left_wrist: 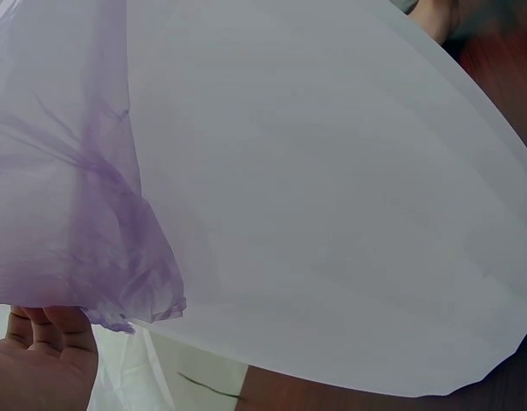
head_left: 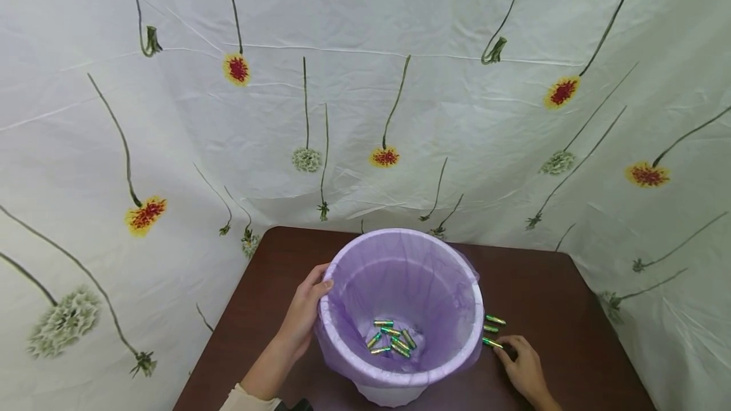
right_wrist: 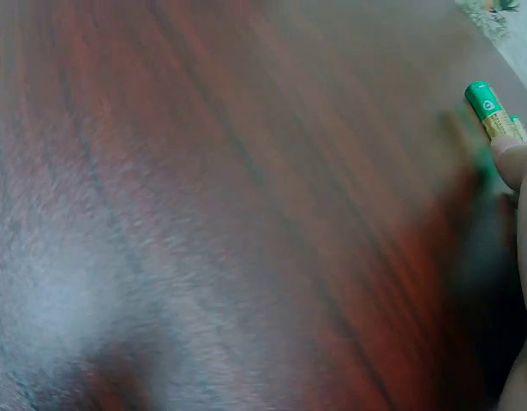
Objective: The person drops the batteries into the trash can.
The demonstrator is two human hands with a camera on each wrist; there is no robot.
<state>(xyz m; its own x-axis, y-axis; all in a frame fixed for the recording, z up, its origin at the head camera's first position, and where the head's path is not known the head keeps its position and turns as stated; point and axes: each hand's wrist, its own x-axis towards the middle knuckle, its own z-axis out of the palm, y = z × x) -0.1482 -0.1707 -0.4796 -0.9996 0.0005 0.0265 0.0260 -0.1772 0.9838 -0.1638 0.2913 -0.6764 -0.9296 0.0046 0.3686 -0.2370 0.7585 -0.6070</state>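
Observation:
A white bin (head_left: 394,394) lined with a translucent purple bag (head_left: 394,278) stands on the table. My left hand (head_left: 305,313) grips its rim from the left, thumb over the edge; the left wrist view shows its fingers (left_wrist: 49,330) under the bag's edge. Several green-and-gold batteries (head_left: 400,342) lie at the bottom of the bin. To the right of the bin, my right hand (head_left: 525,366) pinches the end of a battery (head_left: 491,342) low over the table. Seen from the right wrist, the thumb (right_wrist: 512,158) is against a green-ended battery (right_wrist: 486,101).
Two more batteries, a far one (head_left: 495,319) and a nearer one (head_left: 490,328), lie just beyond the right fingers, close to the bin. The dark wooden table (head_left: 548,290) reaches back to a white cloth (head_left: 365,94) printed with flowers.

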